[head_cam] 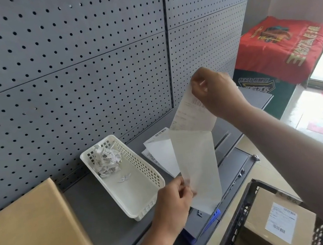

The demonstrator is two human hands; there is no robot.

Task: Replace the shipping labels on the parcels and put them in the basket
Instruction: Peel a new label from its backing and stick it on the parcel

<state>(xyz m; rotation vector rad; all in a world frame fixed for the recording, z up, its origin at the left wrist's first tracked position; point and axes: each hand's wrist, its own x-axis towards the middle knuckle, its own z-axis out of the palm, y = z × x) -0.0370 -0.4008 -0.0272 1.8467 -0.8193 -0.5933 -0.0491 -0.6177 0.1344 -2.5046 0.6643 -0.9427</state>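
Observation:
My right hand point(214, 90) pinches the top edge of a printed shipping label point(190, 113) and holds it up above the shelf. The label is partly peeled from its pale backing sheet point(198, 165), which hangs below it. My left hand point(174, 200) pinches the backing sheet's lower left edge. A brown cardboard parcel point(32, 238) lies on the grey shelf at the left. At the lower right, a black basket point(239, 220) holds another brown parcel point(266, 231) with a white label point(281, 223) on its top.
A white plastic tray point(144, 191) with crumpled label scraps point(107, 159) sits on the shelf point(109, 227). More label sheets point(158, 146) lie behind the backing sheet. A blue item point(211, 219) lies at the shelf edge. Grey pegboard point(63, 74) rises behind; red and green cartons point(280, 49) stand at the right.

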